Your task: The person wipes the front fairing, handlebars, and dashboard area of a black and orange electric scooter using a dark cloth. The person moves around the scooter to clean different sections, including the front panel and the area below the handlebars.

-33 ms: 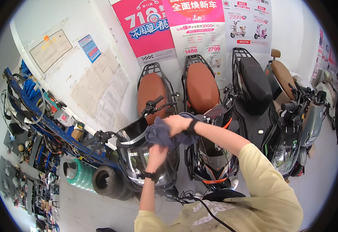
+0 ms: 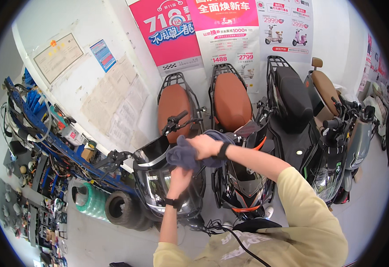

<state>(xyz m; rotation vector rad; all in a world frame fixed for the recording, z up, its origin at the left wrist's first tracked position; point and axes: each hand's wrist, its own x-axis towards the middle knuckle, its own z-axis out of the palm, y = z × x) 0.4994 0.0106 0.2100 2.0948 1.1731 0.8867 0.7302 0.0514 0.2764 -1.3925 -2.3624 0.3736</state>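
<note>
A bunched blue-grey cloth [image 2: 180,152] is held between my two hands, above the front of a dark scooter [image 2: 152,180] with a brown seat. My right hand [image 2: 204,146] grips the cloth from above, and part of it drapes beneath my wrist to the right. Just below, my left hand [image 2: 180,179] is closed on the cloth's lower side; its fingertips are hidden by the fabric. A black band circles each wrist. To the right of my hands stands a second scooter [image 2: 248,184], black with orange trim and a brown seat [image 2: 232,100].
A black-seated scooter [image 2: 292,95] and a tan-seated one [image 2: 324,84] stand farther right. Tyres [image 2: 120,207] and a green-wrapped roll [image 2: 92,200] lie on the floor at left, beside a cluttered blue rack [image 2: 70,144]. Posters [image 2: 225,35] cover the wall behind. A black cable [image 2: 243,242] crosses my shirt.
</note>
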